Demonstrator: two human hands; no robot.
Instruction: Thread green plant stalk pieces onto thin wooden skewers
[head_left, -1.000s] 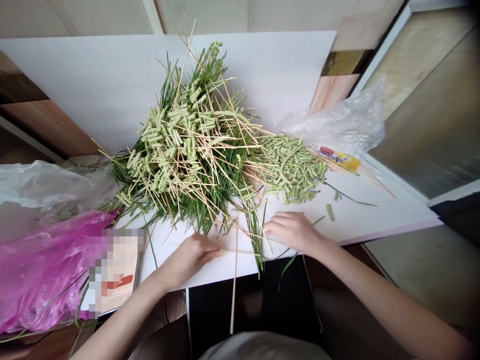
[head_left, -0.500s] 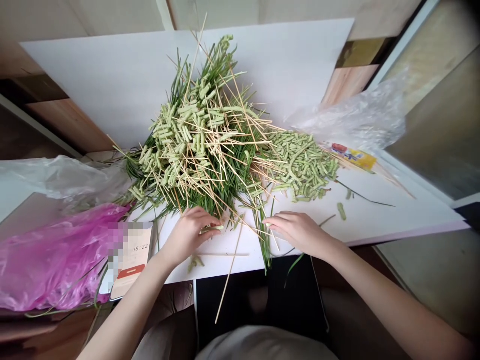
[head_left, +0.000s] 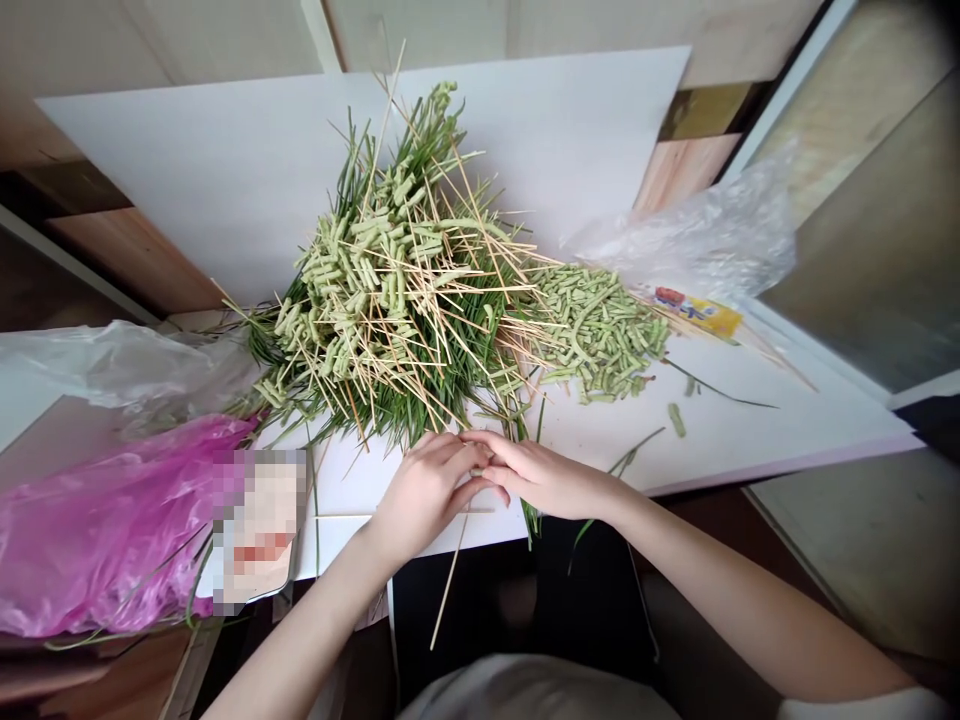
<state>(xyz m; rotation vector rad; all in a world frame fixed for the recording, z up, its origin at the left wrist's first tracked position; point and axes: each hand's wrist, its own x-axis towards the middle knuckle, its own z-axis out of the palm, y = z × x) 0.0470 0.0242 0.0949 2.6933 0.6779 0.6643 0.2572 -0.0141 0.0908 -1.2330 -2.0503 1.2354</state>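
My left hand (head_left: 421,492) and my right hand (head_left: 541,476) meet fingertip to fingertip at the near edge of a white board (head_left: 187,180). Both have their fingers pressed together in a pinch; what they pinch is hidden. Just beyond them lies a big heap of green stalk pieces threaded on bamboo skewers (head_left: 397,285), mixed with long thin green leaves. A loose pile of cut green pieces (head_left: 600,330) lies to its right. One bare skewer (head_left: 448,580) runs from under my hands out over the board's near edge.
A pink plastic bag (head_left: 97,520) and a clear bag (head_left: 112,365) lie at the left, with a phone (head_left: 259,525) beside them. Another clear bag (head_left: 690,245) and a yellow-labelled skewer packet (head_left: 694,312) sit at the right. A few stray green pieces (head_left: 676,418) lie nearby.
My left hand moved up to the heap, pinched a green piece, then shifted right. My right hand slid left until both hands' fingertips met.
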